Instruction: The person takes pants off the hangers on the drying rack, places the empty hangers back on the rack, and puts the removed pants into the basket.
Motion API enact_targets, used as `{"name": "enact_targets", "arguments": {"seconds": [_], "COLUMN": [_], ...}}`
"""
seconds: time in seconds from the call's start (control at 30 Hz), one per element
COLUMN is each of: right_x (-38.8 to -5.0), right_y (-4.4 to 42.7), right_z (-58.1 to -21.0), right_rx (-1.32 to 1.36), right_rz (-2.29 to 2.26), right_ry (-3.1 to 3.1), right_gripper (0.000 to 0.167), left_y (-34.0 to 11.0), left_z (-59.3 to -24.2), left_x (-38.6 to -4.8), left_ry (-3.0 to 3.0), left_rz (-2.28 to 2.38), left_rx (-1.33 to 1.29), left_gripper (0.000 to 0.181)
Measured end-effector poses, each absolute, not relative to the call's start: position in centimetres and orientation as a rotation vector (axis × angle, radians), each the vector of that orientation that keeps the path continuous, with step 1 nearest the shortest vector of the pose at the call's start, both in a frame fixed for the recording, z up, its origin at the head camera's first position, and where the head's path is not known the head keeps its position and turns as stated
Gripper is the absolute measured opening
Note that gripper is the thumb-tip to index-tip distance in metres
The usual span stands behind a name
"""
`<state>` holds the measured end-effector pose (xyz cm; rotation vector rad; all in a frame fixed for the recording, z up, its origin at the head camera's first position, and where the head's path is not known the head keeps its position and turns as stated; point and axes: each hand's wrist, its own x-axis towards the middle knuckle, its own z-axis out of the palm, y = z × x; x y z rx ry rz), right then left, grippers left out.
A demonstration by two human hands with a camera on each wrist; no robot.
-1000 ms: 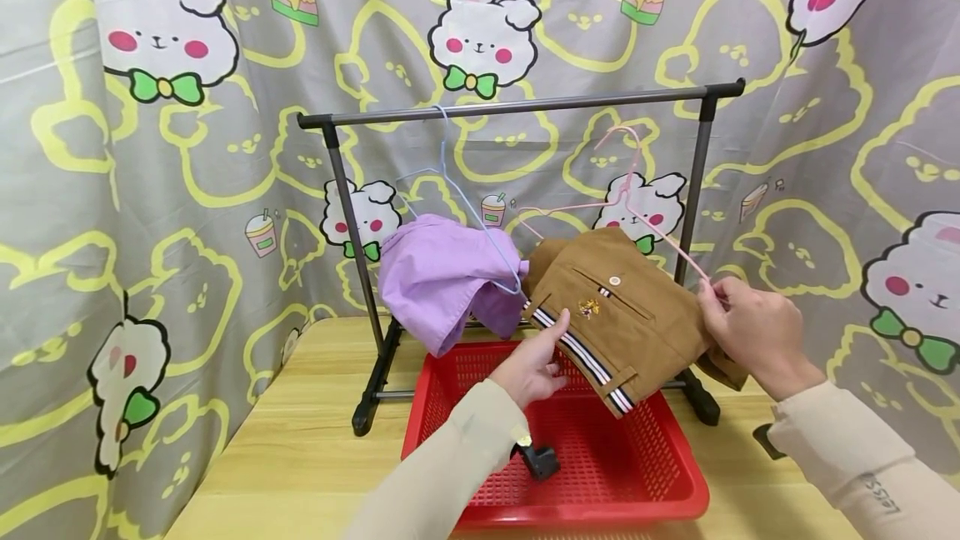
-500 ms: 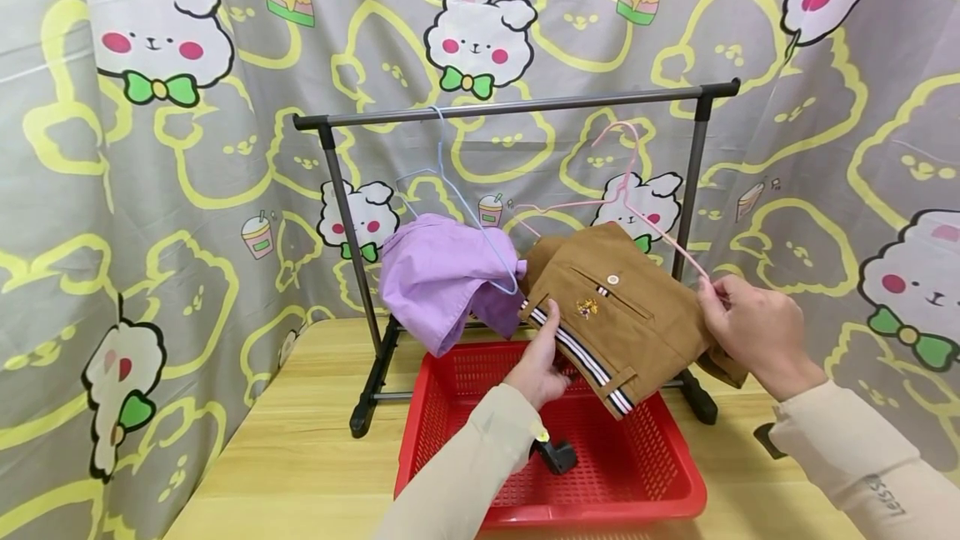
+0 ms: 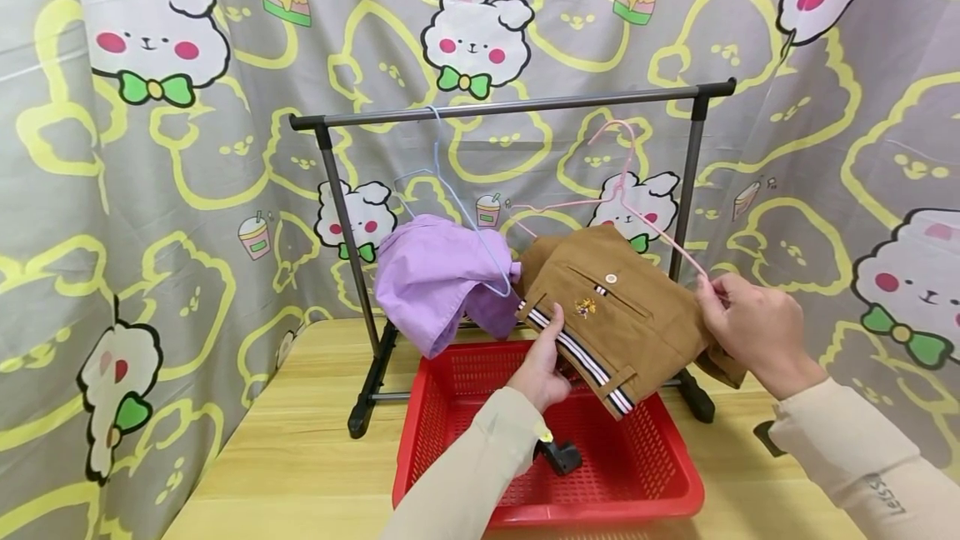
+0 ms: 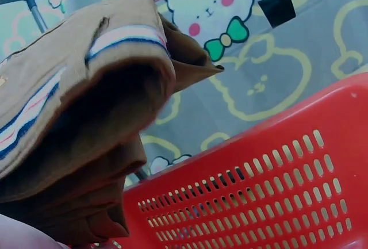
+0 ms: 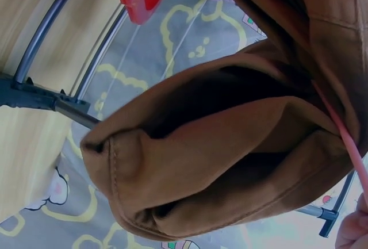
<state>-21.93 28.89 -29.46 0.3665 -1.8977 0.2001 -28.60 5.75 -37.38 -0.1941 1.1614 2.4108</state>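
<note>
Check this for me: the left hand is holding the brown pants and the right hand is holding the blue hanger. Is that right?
Not quite: the right hand is holding the pink hanger, as the head view shows. The blue hanger hangs from the bar. The left hand is holding the brown pants, just as you said.

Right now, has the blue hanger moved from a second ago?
No, the blue hanger hasn't slid either way: it hangs at the same spot along the grey bar.
</note>
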Motion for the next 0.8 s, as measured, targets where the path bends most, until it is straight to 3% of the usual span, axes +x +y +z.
{"name": "enact_targets", "arguments": {"seconds": [0.3, 0.57, 0.8], "right_x": [-21.8, -21.8, -21.7], "right_y": [28.8, 29.0, 29.1], "right_z": [-29.3, -29.3, -29.4], "right_rx": [0.372, 0.368, 0.366], "right_rz": [0.196, 0.192, 0.188], "right_ry": [-1.902, -1.897, -1.895], "right_gripper": [0.042, 0.041, 0.042], "left_y": [5.7, 6.0, 5.9], "left_z": [-37.3, -36.5, -35.7], "left_x": [-28.1, -28.0, -27.9], "left_ry": [1.155, 1.05, 0.957], "left_rz": [2.399, 2.451, 2.418], "left_rx": [-0.172, -0.072, 0.039], "left_gripper": [0.057, 0.031, 0.02]}}
